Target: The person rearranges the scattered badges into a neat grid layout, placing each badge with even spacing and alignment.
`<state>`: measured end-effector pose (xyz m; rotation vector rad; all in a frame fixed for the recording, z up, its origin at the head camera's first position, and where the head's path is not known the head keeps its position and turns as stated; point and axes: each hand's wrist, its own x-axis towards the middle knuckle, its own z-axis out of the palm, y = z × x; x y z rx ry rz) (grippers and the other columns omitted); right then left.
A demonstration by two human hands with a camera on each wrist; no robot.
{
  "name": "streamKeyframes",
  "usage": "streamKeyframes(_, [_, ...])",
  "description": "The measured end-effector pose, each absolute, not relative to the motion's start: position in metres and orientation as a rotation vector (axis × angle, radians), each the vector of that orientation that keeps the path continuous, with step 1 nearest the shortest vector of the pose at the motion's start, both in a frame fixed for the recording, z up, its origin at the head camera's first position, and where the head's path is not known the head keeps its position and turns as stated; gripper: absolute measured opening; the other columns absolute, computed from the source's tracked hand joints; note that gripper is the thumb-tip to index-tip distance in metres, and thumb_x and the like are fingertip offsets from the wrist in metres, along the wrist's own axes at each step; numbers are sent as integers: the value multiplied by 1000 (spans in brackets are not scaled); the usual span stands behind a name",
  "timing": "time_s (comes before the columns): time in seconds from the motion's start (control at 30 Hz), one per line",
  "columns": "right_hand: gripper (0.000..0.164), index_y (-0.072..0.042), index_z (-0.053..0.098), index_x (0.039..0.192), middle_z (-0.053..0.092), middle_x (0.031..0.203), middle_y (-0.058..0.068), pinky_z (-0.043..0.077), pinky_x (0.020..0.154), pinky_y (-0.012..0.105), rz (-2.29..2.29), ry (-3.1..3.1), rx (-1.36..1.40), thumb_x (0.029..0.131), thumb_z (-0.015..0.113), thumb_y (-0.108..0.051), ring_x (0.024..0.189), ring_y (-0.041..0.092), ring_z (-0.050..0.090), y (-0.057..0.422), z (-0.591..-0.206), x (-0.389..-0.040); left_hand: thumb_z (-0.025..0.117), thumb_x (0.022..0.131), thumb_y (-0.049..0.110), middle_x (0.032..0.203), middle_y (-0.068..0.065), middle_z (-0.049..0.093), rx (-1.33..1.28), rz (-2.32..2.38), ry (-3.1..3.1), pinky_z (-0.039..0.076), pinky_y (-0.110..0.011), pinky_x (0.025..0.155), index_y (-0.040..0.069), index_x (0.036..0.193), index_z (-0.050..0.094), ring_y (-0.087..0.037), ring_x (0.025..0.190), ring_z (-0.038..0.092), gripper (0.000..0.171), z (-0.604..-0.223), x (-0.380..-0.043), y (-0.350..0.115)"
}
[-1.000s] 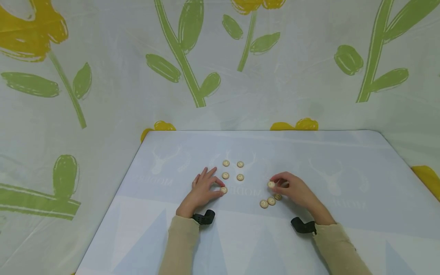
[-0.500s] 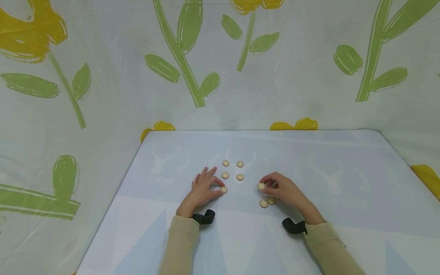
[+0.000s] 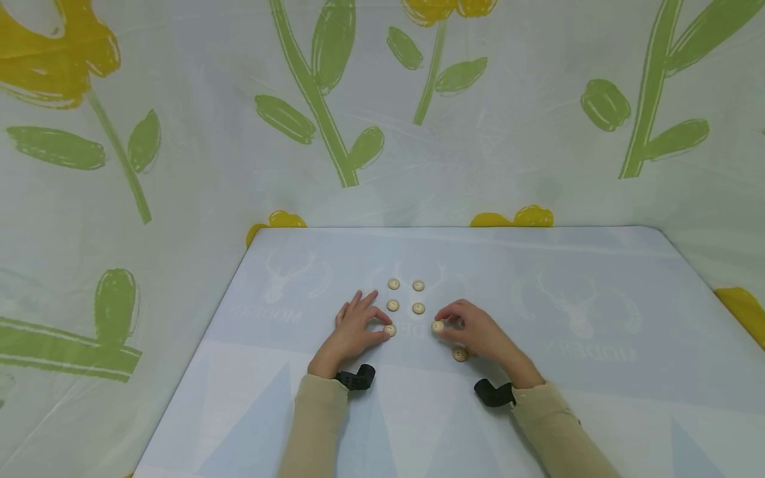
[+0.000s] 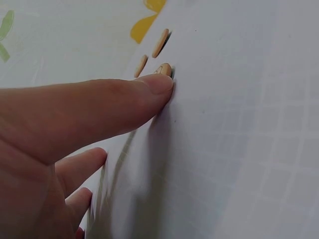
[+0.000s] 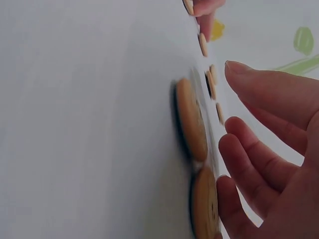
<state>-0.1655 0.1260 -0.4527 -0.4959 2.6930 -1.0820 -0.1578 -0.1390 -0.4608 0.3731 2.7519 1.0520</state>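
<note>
Button, round, pale, wooden [image 3: 438,326], lies at nine o'clock from right hand [image 3: 478,332], pinched by it; matching wooden button [image 3: 390,330], pinched by left hand [image 3: 355,330], sits apart, farther toward nine o'clock.

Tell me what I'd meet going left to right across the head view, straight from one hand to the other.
Left hand, the button it pinches, another pinched button, right hand.

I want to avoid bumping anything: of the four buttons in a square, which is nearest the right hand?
The square's lower-right button in the head view is nearest the right hand; the others sit farther up, left, or both.
</note>
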Motion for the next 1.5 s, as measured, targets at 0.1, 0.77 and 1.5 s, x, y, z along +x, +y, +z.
streamKeyframes(0.1, [17, -22, 66, 95, 55, 101, -4, 43, 80, 35, -1075, 2687, -514, 79, 71, -21, 90, 15, 49, 121, -452, -166, 69, 80, 27, 152, -5, 24, 375, 1041, 2756, 0, -52, 109, 24, 92, 65, -30, 142, 3, 14, -461, -158, -138])
streamKeyframes(0.77, [16, -24, 67, 95, 54, 96, -6, 43, 76, 30, -1011, 2702, -496, 80, 70, -21, 86, 12, 48, 102, -455, -167, 69, 80, 27, 152, -5, 24, 354, 1007, 2766, 1, -54, 109, 25, 92, 65, -30, 142, 2, 13, -461, -158, -137])
streamKeyframes(1.5, [16, -24, 68, 92, 55, 95, -5, 42, 75, 30, -968, 2724, -479, 78, 72, -20, 86, 13, 48, 93, -457, -167, 70, 79, 28, 152, -5, 25, 340, 987, 2771, 1, -54, 109, 24, 92, 65, -29, 142, 3, 14, -460, -158, -137])
